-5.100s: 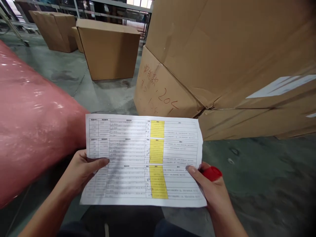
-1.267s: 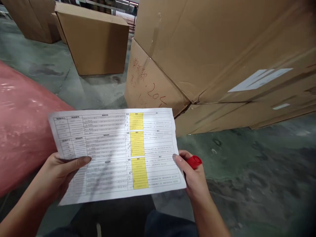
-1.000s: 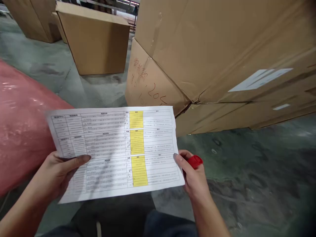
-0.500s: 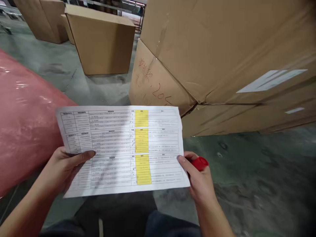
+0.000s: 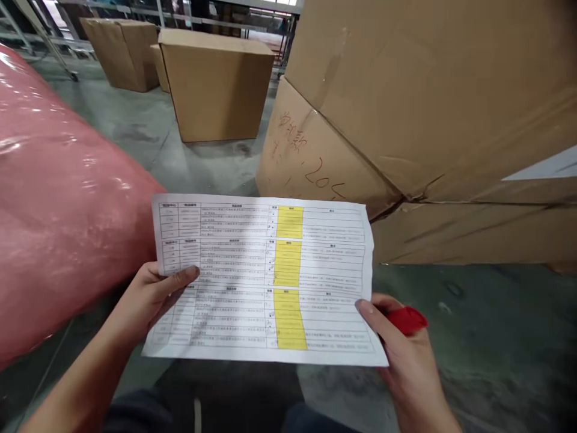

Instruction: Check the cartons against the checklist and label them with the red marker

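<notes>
Printed sheet (image 5: 234, 276) is spanning two nearly closed hands.
A large carton (image 5: 424, 108) with red writing is crowding the right, a pink wrapped bundle (image 5: 76, 198) is bulging at left, and a brown box (image 5: 220, 96) is standing on the floor (image 5: 478, 319) beyond; the left hand (image 5: 151, 297) is pinching the paper's left side, thumb on top, while the right hand (image 5: 408, 358) is clamping its right edge and gripping a red object (image 5: 408, 320).

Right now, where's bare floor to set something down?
Bare floor shows right of the right hand, below the big cartons, and beyond the paper, between the pink bundle and those cartons. Cartons crowd upper right; the bundle crowds left.
</notes>
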`<state>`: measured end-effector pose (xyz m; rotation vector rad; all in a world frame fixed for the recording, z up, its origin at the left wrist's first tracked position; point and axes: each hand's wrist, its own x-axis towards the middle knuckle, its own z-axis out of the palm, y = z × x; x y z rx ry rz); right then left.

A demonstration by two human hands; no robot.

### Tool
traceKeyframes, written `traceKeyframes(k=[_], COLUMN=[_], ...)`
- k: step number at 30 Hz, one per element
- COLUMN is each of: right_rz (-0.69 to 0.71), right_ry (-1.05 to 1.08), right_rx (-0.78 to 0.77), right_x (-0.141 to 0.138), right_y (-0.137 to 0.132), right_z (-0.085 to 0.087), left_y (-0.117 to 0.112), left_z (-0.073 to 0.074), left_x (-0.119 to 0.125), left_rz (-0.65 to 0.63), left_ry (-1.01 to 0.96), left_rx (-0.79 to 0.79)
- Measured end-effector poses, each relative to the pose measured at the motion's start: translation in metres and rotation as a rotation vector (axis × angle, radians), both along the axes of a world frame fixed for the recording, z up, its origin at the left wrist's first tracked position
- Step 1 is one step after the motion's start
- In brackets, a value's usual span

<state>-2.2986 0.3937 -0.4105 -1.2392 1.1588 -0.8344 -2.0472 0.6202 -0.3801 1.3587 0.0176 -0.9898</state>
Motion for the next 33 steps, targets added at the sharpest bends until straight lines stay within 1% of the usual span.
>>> traceKeyframes(k=[3,6,9,14,23,30,33], right_rz=[-0.004,-0.032,-0.022,0.021,0.020,0.043,0.037], right_ry=[-0.010,-0.024,-0.039,-0.033,-0.093,-0.081,-0.104], right_rx=[-0.012,0.020,0.028,-0.024,-0.009,-0.061,-0.053], right_x=[0.001,0.002,0.002,0.001,-0.003,-0.004,-0.003], right_y=[0.001,0.003,0.004,0.006,0.006,0.003,0.003], right_z=[0.001,0.003,0.005,0.007,0.004,-0.001,-0.001], left_y=[0.001,0.001,-0.001,-0.004,-0.002,-0.004,-0.005], left_z=[-0.002,-0.002,0.003,0.011,0.007,0.007,0.007], left_x=[0.001,0.000,-0.004,-0.009,-0.008,-0.008,-0.009], left_rz=[-0.029,-0.031,-0.010,-0.010,-0.001,0.054,0.067], left_ry=[0.000,0.016,0.034,0.057,0.055,0.049,0.049], left_rx=[0.022,0.022,0.041,0.061,0.121,0.169,0.166])
